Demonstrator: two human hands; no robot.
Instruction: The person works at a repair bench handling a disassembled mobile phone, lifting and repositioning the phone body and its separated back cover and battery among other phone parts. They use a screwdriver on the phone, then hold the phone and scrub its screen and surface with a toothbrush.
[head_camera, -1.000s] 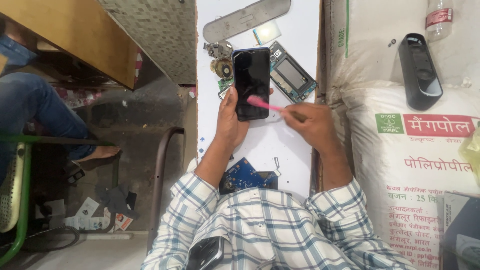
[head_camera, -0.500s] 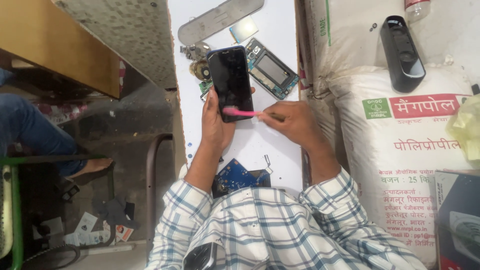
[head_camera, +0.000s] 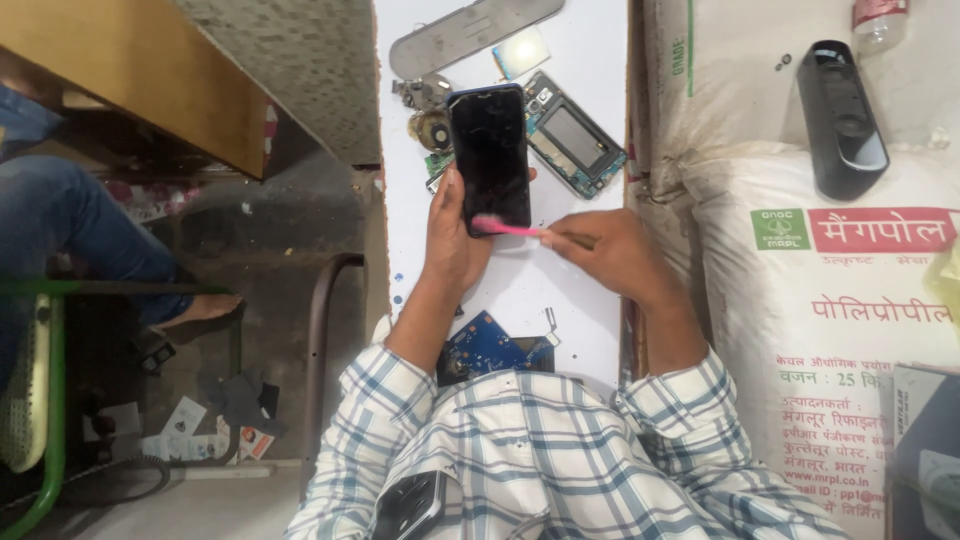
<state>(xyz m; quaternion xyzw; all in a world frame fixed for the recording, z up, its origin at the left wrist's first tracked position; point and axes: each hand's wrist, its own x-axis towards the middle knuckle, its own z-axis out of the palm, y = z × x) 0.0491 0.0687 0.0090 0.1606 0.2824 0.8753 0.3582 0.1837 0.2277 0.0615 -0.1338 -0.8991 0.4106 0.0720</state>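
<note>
Gripping a black smartphone (head_camera: 489, 158) from its lower left side, the left hand (head_camera: 452, 240) wraps its fingers around the phone's bottom edge and holds it screen-up over the white tabletop (head_camera: 520, 290). Opposite it, the right hand (head_camera: 612, 255) is closed in a pinch on a pink tool (head_camera: 508, 227), thin and stick-like, whose far end lies against the lower part of the dark screen, just beside the left thumb.

Seen from the head camera, just beyond the held phone and to its right, lies an opened phone frame (head_camera: 575, 135) with its blue-green inner parts exposed, touching or nearly touching the phone's edge. Left of the phone's top sit small metal parts (head_camera: 425, 110), among them a round one. Farther beyond are a long grey metal plate (head_camera: 470, 32) and a small pale square piece (head_camera: 521, 53). Nearer the person than the hands, a blue circuit board (head_camera: 490, 345) lies at the table's near edge, partly under the checked shirt. Well to the right of the right hand, white printed sacks (head_camera: 840, 300) carry a black oblong device (head_camera: 842, 118).
</note>
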